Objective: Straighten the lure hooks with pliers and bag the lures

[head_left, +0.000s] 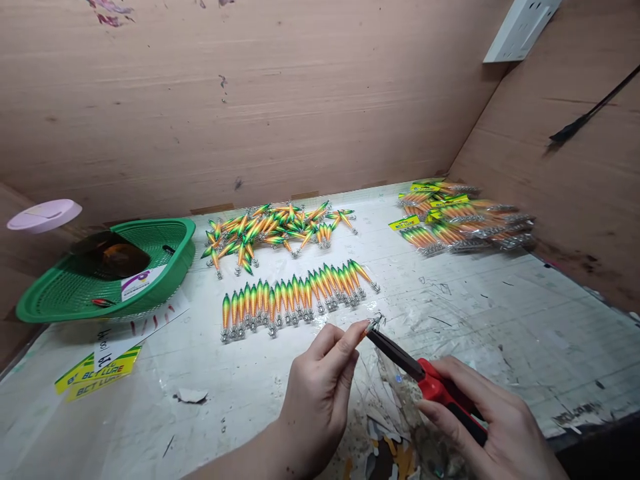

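My left hand (325, 380) is closed, pinching a fishing lure (373, 325) between thumb and fingers; its hook end sticks out and most of its body is hidden. In my right hand (493, 417) are red-and-black pliers (430, 381), their dark jaws touching the lure near its hooks. Whether the jaws grip a hook is too small to tell. Beyond my left hand lies a row of green-and-orange lures (293, 300), side by side with their hooks toward me. Behind the row is a loose pile of similar lures (265, 230).
Bagged lures (465, 217) with yellow labels are stacked at the back right. A green basket (185, 257) stands at the left with a pink lid (45, 216) near it. Yellow label cards (100, 373) lie in front of the basket. Paint flakes (390, 457) litter the near edge.
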The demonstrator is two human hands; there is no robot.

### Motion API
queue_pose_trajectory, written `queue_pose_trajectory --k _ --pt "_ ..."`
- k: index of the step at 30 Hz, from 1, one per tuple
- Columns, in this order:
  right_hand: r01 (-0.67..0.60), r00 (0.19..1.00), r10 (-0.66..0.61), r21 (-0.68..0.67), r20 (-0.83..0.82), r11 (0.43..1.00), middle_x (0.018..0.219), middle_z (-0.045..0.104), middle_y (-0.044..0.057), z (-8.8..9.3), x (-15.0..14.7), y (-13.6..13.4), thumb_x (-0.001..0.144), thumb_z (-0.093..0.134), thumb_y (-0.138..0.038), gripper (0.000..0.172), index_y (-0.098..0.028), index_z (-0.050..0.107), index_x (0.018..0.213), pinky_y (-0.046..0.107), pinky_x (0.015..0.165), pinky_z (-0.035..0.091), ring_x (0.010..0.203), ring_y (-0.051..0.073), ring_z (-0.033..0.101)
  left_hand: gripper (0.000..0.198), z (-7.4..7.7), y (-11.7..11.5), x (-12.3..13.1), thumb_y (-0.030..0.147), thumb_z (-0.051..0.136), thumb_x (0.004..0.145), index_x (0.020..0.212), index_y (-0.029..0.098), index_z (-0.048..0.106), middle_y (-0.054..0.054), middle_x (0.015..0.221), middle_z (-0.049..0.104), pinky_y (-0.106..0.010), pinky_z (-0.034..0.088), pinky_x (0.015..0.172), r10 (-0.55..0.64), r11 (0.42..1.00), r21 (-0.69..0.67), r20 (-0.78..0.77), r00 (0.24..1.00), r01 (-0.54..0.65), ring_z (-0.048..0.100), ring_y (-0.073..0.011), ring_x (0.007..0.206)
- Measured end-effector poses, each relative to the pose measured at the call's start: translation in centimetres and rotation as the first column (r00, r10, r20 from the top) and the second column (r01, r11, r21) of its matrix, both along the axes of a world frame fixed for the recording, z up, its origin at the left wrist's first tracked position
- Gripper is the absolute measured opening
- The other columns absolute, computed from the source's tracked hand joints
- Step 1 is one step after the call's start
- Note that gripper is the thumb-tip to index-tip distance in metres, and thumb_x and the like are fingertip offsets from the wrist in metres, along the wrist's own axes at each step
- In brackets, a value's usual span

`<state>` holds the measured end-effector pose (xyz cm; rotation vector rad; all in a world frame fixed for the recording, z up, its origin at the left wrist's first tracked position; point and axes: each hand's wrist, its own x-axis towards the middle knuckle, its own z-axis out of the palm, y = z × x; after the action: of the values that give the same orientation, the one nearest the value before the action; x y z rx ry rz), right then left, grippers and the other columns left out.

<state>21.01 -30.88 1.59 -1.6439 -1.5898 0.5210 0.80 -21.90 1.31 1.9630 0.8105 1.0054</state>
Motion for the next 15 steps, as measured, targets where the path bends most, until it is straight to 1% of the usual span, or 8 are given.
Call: queue_pose_trajectory --k 5,8,9,10,12,13,14,15 --pt "0.034 0.997 -0.034 0.008 -0.067 0.999 0.073 0.064 -0.002 -0.3 -0.5 -0.1 0.091 0.059 -0.042 0.018 -0.024 0.063 0.087 0.023 0.056 0.046 0.061 0.014 0.06 0.037 0.4 0.2 0.1 0.022 0.039 0.101 0.131 0.022 0.06 -0.008 0.098 0.063 -0.026 0.047 0.077 -0.003 0.993 -0.115 0.01 1.0 0.005 0.06 -0.017 0.087" --pt "0.051 0.993 -0.049 0.013 -0.108 0.999 0.072 0.064 -0.003 -0.5 -0.9 -0.1 0.09 0.06 -0.043 0.019 -0.025 0.065 0.089 0.022 0.057 0.047 0.061 0.014 0.06 0.033 0.5 0.2 0.5 0.031 0.041 0.101 0.12 0.02 0.066 -0.006 0.087 0.06 -0.028 0.044 0.073 0.007 0.972 -0.234 0.061 0.998 0.008 0.054 -0.017 0.08" --pt "0.05 0.992 -0.05 -0.004 -0.115 0.999 0.071 0.063 -0.003 -0.6 -0.9 -0.1 0.09 0.059 -0.044 0.021 -0.024 0.064 0.088 0.022 0.057 0.047 0.061 0.014 0.06 0.033 0.4 0.1 0.6 0.035 0.042 0.1 0.117 0.02 0.067 -0.005 0.082 0.057 -0.027 0.042 0.068 0.003 0.947 -0.319 0.093 0.996 0.027 0.05 -0.0157 0.073" --pt "0.041 0.993 -0.044 -0.031 -0.114 0.999 0.07 0.062 -0.003 -0.8 -0.9 0.0 0.091 0.058 -0.046 0.023 -0.024 0.063 0.086 0.021 0.056 0.046 0.061 0.014 0.06 0.035 0.3 0.1 0.7 0.039 0.044 0.1 0.115 0.019 0.067 -0.003 0.078 0.053 -0.026 0.039 0.062 -0.001 0.902 -0.428 0.133 0.991 0.058 0.046 -0.0141 0.067" --pt "0.023 0.996 -0.029 -0.077 -0.082 0.997 0.069 0.061 -0.003 -1.4 -0.5 0.1 0.095 0.052 -0.047 0.028 -0.024 0.062 0.084 0.021 0.055 0.046 0.06 0.014 0.06 0.038 0.1 0.1 0.7 0.046 0.046 0.098 0.114 0.018 0.066 0.0 0.075 0.048 -0.025 0.033 0.055 0.037 0.764 -0.635 0.222 0.974 0.115 0.036 -0.0107 0.058" --pt "0.026 0.999 -0.028 -0.068 -0.035 0.997 0.07 0.061 -0.003 -1.9 -0.2 0.3 0.095 0.052 -0.047 0.027 -0.024 0.062 0.086 0.021 0.055 0.047 0.062 0.014 0.061 0.038 0.1 0.3 0.5 0.047 0.047 0.097 0.114 0.018 0.065 0.001 0.075 0.047 -0.024 0.032 0.055 0.082 0.709 -0.695 0.249 0.965 0.119 0.034 -0.0098 0.057" --pt "0.037 0.999 -0.036 -0.02 0.039 0.999 0.074 0.063 -0.002 -2.5 0.2 0.4 0.094 0.054 -0.046 0.024 -0.024 0.062 0.09 0.022 0.058 0.048 0.065 0.015 0.063 0.037 0.1 0.6 0.3 0.046 0.048 0.097 0.115 0.018 0.064 0.001 0.076 0.048 -0.024 0.034 0.057 0.131 0.687 -0.72 0.253 0.958 0.096 0.036 -0.0097 0.058" --pt "0.05 0.989 -0.058 0.063 0.132 0.997 0.078 0.065 -0.001 -3.1 0.7 0.6 0.092 0.058 -0.044 0.022 -0.024 0.062 0.095 0.024 0.061 0.05 0.069 0.016 0.065 0.034 0.3 1.2 0.2 0.044 0.049 0.096 0.114 0.018 0.063 0.0 0.079 0.05 -0.025 0.037 0.061 0.169 0.704 -0.708 0.237 0.957 0.051 0.041 -0.0106 0.062"
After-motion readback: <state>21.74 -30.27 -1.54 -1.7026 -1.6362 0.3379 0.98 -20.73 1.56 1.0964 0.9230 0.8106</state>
